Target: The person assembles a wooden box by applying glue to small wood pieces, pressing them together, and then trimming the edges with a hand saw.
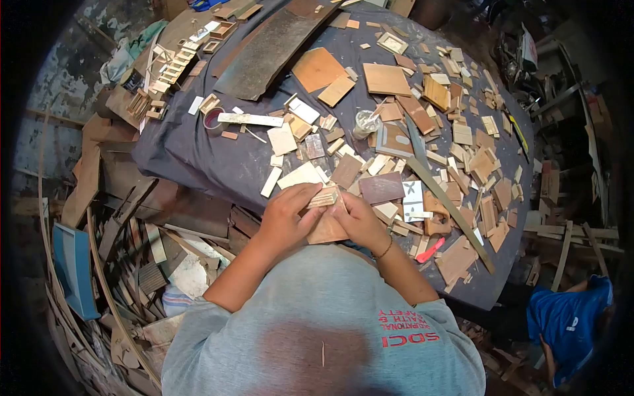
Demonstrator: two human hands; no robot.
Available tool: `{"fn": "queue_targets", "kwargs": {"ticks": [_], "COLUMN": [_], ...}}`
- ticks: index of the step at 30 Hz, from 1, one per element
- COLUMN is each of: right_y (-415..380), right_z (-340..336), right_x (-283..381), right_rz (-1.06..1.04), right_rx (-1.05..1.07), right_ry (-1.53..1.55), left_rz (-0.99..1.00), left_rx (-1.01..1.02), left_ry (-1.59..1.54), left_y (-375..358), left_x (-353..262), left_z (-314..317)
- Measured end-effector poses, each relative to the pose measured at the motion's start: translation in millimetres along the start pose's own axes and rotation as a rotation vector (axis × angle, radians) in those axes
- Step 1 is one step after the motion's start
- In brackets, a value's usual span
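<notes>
Close in front of my chest, at the table's near edge, both hands hold a small wooden piece (324, 197) with a ridged, slatted face. My left hand (285, 212) has its fingers wrapped over the left side of this piece. On the other side my right hand (362, 226) grips its edge, with the thumb pressed near the corner. Below the ridged piece, between the hands, is a flat brown wood panel (326, 228); how the two are joined, I cannot tell. Just beyond the hands lie a pale wood offcut (300, 176) and a dark brown rectangular board (382, 187).
A dark cloth (191, 148) covers the table, strewn with wood scraps. A jar (365, 124), a long metal strip (456, 218), a wooden hand plane (436, 214) and a red-handled tool (430, 250) lie rightward. Timber piles the floor at left; a person in blue (571, 330) is at lower right.
</notes>
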State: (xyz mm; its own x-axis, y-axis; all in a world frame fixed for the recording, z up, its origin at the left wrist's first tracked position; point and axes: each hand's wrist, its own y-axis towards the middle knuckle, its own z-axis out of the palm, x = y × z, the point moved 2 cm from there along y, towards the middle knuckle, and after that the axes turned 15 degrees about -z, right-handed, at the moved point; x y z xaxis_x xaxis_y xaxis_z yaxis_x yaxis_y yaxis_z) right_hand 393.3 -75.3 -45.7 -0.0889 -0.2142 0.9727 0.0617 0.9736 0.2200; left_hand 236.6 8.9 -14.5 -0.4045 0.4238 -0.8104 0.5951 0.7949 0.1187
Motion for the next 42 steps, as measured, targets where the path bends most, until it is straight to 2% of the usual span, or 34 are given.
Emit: {"fn": "queue_targets", "kwargs": {"ticks": [3,5,11,18,26,29,31,35,42], "right_y": [-4,-5,-2,-4,-9,-8,-8,-8,-10], "right_z": [3,7,10,14,14,14,14,14,15], "right_x": [5,-1,4,11,-3,-3,-2,0,0], "right_rz": [0.096,-0.007,-0.070,-0.034,-0.019,0.003,0.014,-0.023,-0.030], "right_rx": [0.060,-0.011,0.003,0.025,-0.030,-0.057,-0.070,-0.071,-0.082], "right_ry": [-0.042,-0.007,-0.071,-0.164,-0.052,0.008,0.042,0.036,0.030], "left_rz": [0.051,0.085,0.083,0.094,0.106,0.072,-0.021,0.007,0.077], "left_rx": [0.011,0.017,-0.007,-0.058,-0.030,-0.027,0.019,0.067,-0.002], "left_ry": [0.055,0.077,0.096,0.114,0.141,0.131,0.032,0.030,0.035], "left_y": [1,2,-1,-4,-1,1,2,-1,-3], "left_x": [-7,-10,-6,-2,-10,-14,-12,-1,-2], "left_z": [1,3,5,6,2,-3,-8,-4,-4]}}
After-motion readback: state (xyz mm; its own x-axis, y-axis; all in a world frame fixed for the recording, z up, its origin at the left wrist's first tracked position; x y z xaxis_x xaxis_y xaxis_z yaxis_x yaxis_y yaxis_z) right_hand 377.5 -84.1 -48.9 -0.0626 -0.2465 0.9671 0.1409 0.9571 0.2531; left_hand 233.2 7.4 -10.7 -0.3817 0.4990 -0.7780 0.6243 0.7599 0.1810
